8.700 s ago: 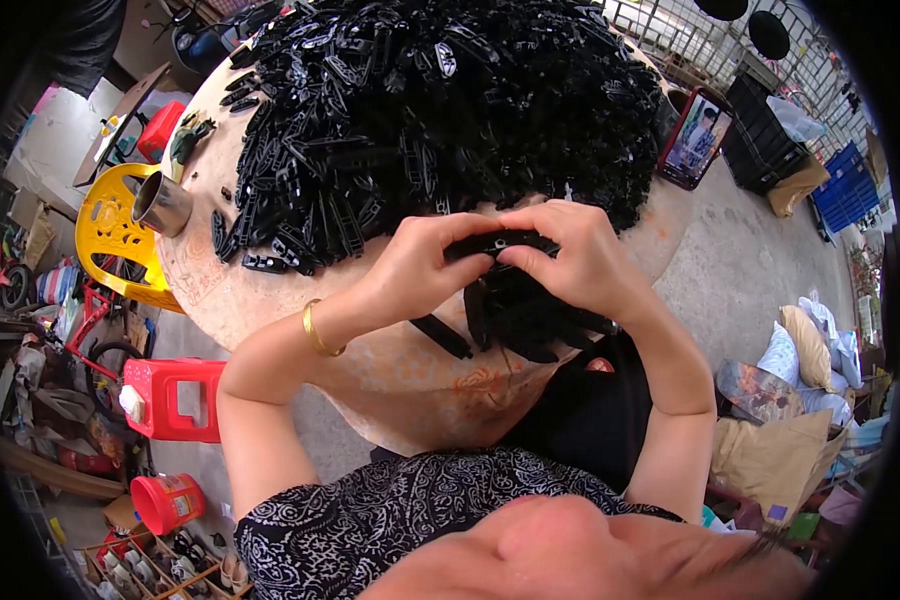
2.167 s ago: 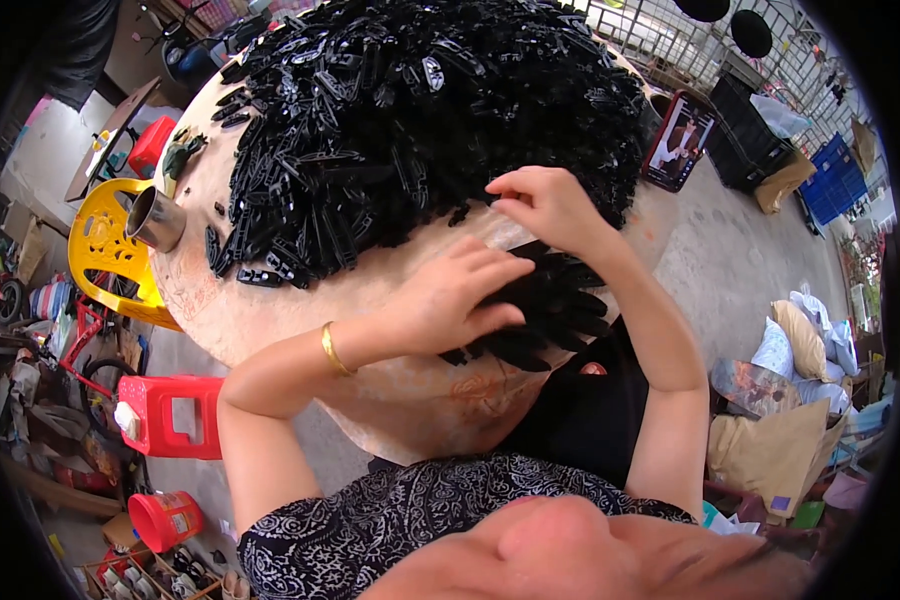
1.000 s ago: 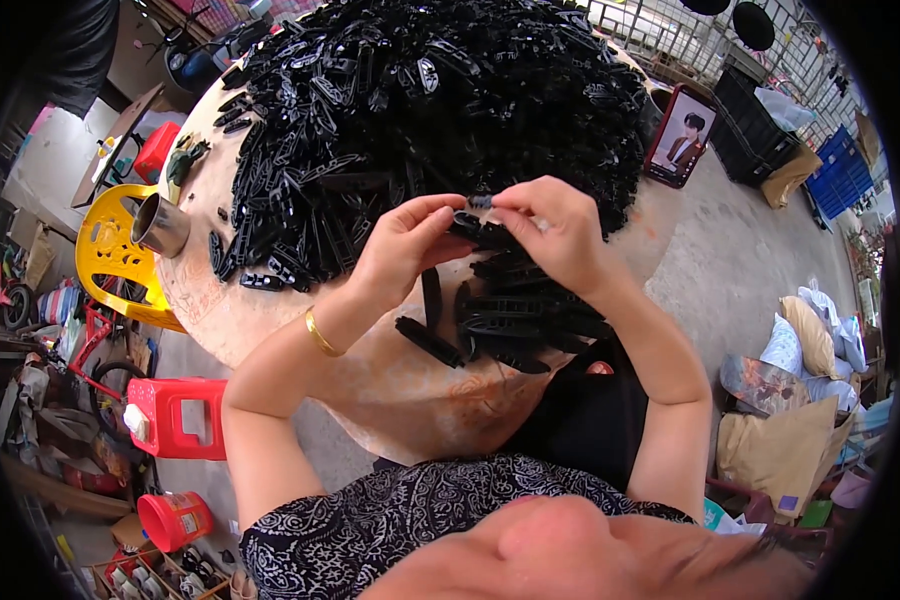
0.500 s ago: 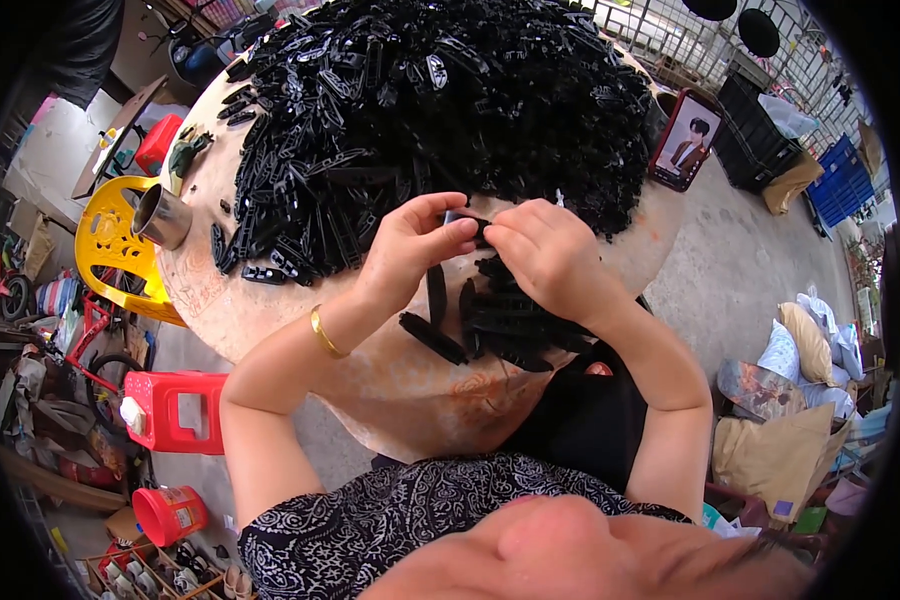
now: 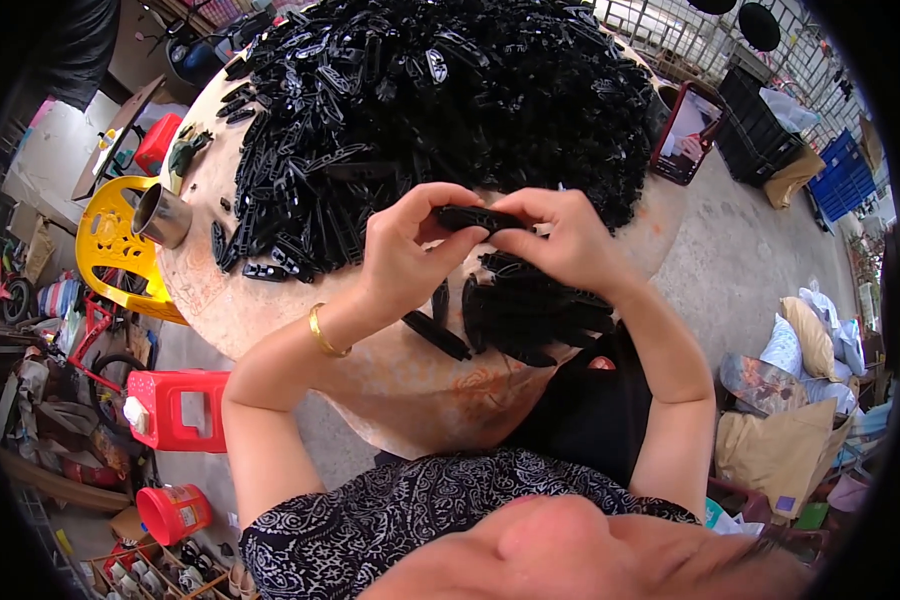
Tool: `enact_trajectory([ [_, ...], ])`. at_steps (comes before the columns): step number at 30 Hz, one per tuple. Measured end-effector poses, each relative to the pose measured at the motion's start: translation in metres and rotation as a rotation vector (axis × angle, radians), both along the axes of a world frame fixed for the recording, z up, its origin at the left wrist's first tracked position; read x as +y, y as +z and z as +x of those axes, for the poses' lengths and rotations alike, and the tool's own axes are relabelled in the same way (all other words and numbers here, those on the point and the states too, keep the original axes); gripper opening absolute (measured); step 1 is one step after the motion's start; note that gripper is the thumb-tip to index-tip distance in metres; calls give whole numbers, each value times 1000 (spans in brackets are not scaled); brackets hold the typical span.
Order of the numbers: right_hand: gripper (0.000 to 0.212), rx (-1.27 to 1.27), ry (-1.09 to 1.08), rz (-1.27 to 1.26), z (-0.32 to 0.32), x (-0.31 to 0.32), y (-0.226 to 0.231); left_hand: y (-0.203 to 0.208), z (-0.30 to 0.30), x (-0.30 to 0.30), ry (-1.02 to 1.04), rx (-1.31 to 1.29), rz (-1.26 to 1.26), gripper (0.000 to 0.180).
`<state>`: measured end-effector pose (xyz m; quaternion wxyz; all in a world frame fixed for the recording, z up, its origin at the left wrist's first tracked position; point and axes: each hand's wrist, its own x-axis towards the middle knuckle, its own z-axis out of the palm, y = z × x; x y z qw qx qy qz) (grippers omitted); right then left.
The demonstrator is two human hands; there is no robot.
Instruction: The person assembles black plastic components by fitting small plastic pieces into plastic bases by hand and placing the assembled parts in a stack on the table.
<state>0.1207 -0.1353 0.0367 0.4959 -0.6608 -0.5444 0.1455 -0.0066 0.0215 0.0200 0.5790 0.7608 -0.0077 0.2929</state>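
Head view: the left hand (image 5: 410, 245) and right hand (image 5: 570, 240) pinch opposite ends of one black part (image 5: 470, 217), thumbs and fingers (image 5: 438, 192) narrowed around it, over the tabletop (image 5: 270, 312) between the big heap (image 5: 440, 110) and the smaller pile (image 5: 530, 315) nearer the edge.

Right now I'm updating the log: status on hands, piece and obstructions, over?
Left hand, right hand both gripping one black piece. Small black heap nearside, large black heap beyond. No obstruction seen.
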Motion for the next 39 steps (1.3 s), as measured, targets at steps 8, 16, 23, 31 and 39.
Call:
enact_trajectory([
  [8,16,-434,-52,-93,59,-2,-32,-14,-7,-28,-358,39,415,30],
  [16,14,-661,-213,-274,47,-2,-39,9,13,30,428,50,1266,35],
  [23,9,-238,-193,-101,40,-1,-28,5,10,73,590,341,1396,27],
  [31,10,394,-133,-108,30,-4,-18,18,12,53,575,4,1103,27],
  [39,12,338,-180,226,-6,-3,-5,-6,8,11,-318,238,-591,34],
])
